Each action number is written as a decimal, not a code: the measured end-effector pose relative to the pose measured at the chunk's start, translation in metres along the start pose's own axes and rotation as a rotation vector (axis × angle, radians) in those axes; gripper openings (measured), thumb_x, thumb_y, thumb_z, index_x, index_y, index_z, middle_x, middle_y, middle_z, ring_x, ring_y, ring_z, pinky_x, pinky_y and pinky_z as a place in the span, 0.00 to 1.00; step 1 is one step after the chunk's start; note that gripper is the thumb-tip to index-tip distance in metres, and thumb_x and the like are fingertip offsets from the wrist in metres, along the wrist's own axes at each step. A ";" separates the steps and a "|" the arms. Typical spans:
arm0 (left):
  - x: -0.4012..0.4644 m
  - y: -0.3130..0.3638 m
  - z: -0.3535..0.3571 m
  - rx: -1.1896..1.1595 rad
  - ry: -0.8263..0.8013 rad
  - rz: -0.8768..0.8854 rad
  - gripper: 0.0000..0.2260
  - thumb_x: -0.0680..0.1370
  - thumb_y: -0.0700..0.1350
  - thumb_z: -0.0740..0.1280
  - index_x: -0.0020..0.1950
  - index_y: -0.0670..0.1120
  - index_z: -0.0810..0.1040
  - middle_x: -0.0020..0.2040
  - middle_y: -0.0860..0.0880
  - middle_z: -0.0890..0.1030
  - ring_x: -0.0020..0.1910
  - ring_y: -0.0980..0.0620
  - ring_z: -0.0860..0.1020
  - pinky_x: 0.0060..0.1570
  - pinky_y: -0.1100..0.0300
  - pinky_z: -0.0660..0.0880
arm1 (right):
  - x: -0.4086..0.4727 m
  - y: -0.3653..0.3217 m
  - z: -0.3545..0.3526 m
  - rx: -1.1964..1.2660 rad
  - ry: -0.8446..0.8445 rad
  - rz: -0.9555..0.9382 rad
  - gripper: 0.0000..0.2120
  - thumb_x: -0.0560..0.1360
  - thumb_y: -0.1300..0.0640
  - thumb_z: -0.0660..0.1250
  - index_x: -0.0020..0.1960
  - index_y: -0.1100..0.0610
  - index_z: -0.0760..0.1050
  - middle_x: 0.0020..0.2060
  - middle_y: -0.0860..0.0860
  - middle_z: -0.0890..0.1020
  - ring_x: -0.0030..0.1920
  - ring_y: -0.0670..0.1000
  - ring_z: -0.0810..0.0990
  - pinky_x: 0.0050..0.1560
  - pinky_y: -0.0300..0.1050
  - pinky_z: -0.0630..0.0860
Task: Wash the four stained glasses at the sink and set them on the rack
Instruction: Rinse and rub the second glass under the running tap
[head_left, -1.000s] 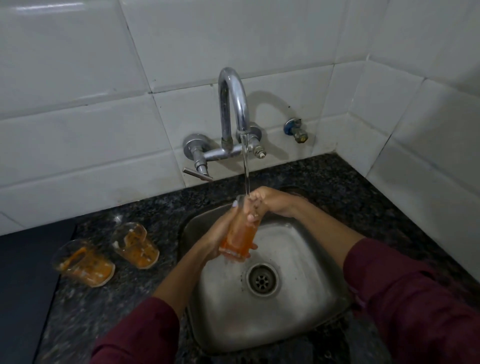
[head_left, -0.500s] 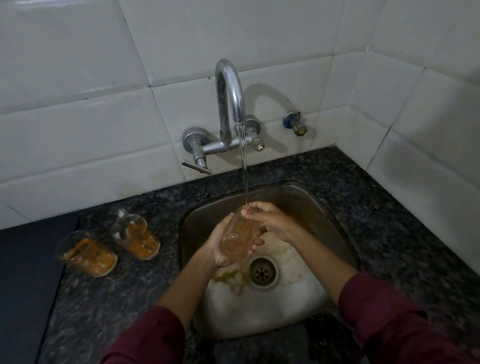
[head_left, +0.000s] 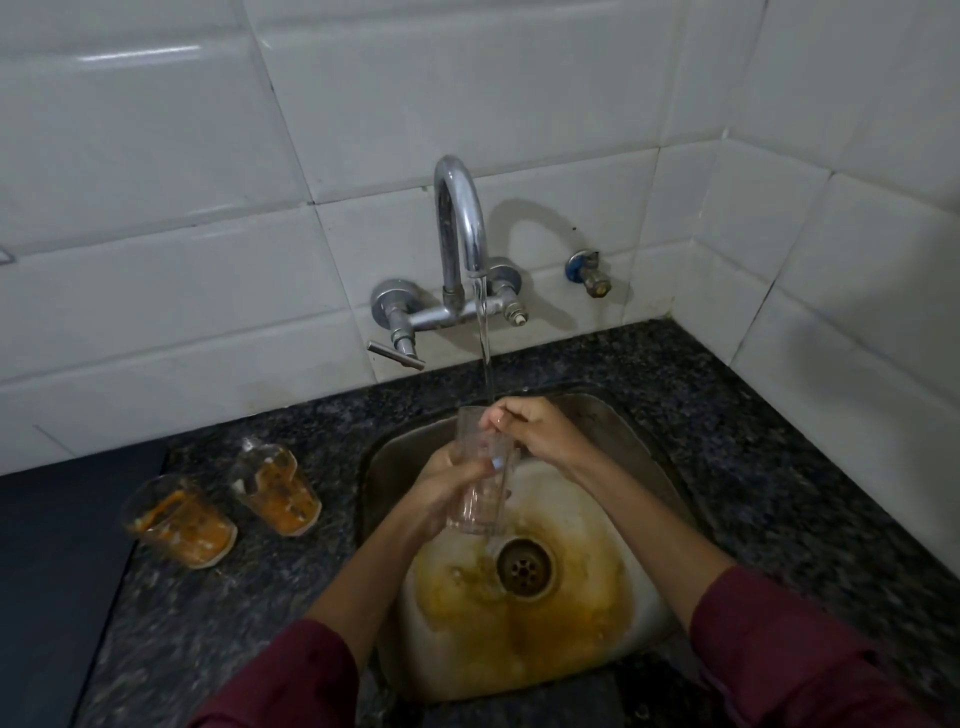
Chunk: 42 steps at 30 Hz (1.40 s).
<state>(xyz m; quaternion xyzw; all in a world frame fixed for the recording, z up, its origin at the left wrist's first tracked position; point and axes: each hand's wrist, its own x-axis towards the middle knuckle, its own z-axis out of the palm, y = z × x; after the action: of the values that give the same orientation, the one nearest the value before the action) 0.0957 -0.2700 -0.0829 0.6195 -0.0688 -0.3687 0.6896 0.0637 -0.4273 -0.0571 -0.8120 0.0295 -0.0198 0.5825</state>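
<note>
Over the steel sink (head_left: 613, 415) my left hand (head_left: 441, 491) grips a clear glass (head_left: 480, 488), upright under the tap's running stream. My right hand (head_left: 535, 431) curls over the glass's rim, fingers at its mouth. The glass now looks almost clean. Orange-brown water pools around the drain (head_left: 524, 566). Two stained glasses stand on the dark granite counter left of the sink: one nearer the sink (head_left: 275, 491), one further left (head_left: 179, 522), both smeared orange inside. No rack is in view.
A chrome wall tap (head_left: 460, 234) with a lever handle (head_left: 397, 356) runs water above the sink. A small blue-capped valve (head_left: 589, 273) sticks out of the white tiles to the right. A dark flat surface (head_left: 47, 571) borders the counter on the left.
The orange liquid has been poured out of the glass into the sink, staining the basin. The glass turned from tilted back to upright under the stream and now looks clear.
</note>
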 end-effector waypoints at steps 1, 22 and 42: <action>0.002 0.001 0.000 0.062 0.046 0.056 0.15 0.70 0.38 0.73 0.56 0.44 0.78 0.47 0.44 0.82 0.42 0.48 0.82 0.40 0.54 0.80 | 0.001 -0.004 -0.002 -0.048 0.011 -0.027 0.10 0.79 0.57 0.59 0.45 0.55 0.79 0.41 0.51 0.82 0.44 0.47 0.80 0.50 0.42 0.74; 0.019 0.023 0.027 0.206 0.305 0.396 0.25 0.66 0.36 0.77 0.59 0.45 0.72 0.49 0.49 0.80 0.49 0.51 0.80 0.43 0.63 0.76 | 0.011 -0.063 0.002 -0.429 0.304 -0.102 0.10 0.72 0.65 0.63 0.37 0.57 0.81 0.33 0.52 0.82 0.37 0.49 0.81 0.40 0.42 0.77; 0.036 0.031 0.035 0.216 0.313 0.352 0.24 0.63 0.39 0.75 0.57 0.43 0.74 0.49 0.46 0.81 0.48 0.49 0.80 0.47 0.55 0.78 | 0.011 -0.068 -0.001 -0.557 0.334 -0.071 0.09 0.73 0.58 0.63 0.42 0.57 0.82 0.39 0.56 0.84 0.41 0.55 0.82 0.46 0.48 0.79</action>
<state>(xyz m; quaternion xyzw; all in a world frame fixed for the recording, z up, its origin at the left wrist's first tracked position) 0.1150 -0.3207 -0.0598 0.7175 -0.1070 -0.1333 0.6753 0.0762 -0.4068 0.0073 -0.9261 0.1005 -0.1643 0.3243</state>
